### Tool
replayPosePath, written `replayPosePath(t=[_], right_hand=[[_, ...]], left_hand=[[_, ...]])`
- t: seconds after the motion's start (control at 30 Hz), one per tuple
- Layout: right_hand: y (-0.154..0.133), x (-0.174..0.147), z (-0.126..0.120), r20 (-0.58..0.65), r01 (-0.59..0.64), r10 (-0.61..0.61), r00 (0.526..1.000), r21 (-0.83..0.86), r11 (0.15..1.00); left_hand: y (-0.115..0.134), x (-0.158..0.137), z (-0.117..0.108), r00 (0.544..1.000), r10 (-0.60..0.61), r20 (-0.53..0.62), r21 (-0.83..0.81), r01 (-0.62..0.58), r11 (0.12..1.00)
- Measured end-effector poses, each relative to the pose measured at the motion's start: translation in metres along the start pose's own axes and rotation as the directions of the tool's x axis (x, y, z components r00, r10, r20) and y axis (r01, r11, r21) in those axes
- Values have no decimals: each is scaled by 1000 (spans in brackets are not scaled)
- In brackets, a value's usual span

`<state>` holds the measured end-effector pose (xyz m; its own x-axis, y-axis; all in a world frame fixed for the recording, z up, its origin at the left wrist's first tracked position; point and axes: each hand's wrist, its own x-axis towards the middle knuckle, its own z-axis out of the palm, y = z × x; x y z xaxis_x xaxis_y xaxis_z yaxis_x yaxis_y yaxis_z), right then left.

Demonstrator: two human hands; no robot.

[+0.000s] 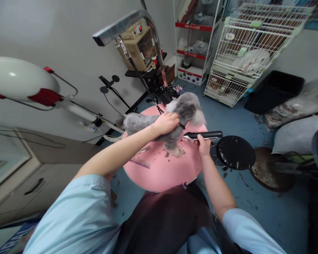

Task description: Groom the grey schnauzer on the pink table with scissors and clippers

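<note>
A grey dog point(141, 122) with paler fur on its head and feet stands on a round pink table point(161, 178). My left hand point(167, 122) rests on the dog's shoulder area, its fingers bent over the fur and a dark strap beside them. In my right hand point(203, 144) is a black and white hair clipper point(206, 135), gripped near its middle, its blade end pointing left near the dog's chest. Tufts of cut fur lie around the dog's front paw point(173, 150). Scissors point(141, 151) and a purple comb point(140, 163) lie on the table left of that paw.
A metal grooming arm point(122, 26) rises over the table, with a leash hanging from it. A black round stool point(235, 152) stands close on the right. White wire cages point(233, 63), a shelf point(193, 26) and a black bin point(274, 91) stand behind. A white dryer point(21, 77) juts in from the left.
</note>
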<state>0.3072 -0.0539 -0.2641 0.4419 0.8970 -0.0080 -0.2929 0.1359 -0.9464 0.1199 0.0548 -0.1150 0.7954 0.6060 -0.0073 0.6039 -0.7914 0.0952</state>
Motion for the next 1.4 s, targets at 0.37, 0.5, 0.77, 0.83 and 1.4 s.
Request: replayPosePath(t=[0.37, 0.5, 0.77, 0.83, 1.4], right_hand=[[0, -20, 33, 84, 152, -142, 986, -129, 980], [-1, -19, 35, -57, 221, -230, 971, -142, 965], [5, -44, 43, 83, 215, -202, 976, -186, 959], [2, -39, 47, 15, 294, -296, 955, -158, 943], [-22, -29, 74, 98, 482, -487, 868, -397, 781]], left_hand=[[-1, 11, 0, 931, -365, 6, -56, 365, 929], [-4, 13, 3, 930, -368, -16, -74, 366, 928], [-9, 17, 6, 915, -402, -28, -115, 396, 911], [-9, 18, 6, 915, -402, -39, -140, 393, 909], [-10, 19, 4, 901, -432, -23, -231, 416, 880]])
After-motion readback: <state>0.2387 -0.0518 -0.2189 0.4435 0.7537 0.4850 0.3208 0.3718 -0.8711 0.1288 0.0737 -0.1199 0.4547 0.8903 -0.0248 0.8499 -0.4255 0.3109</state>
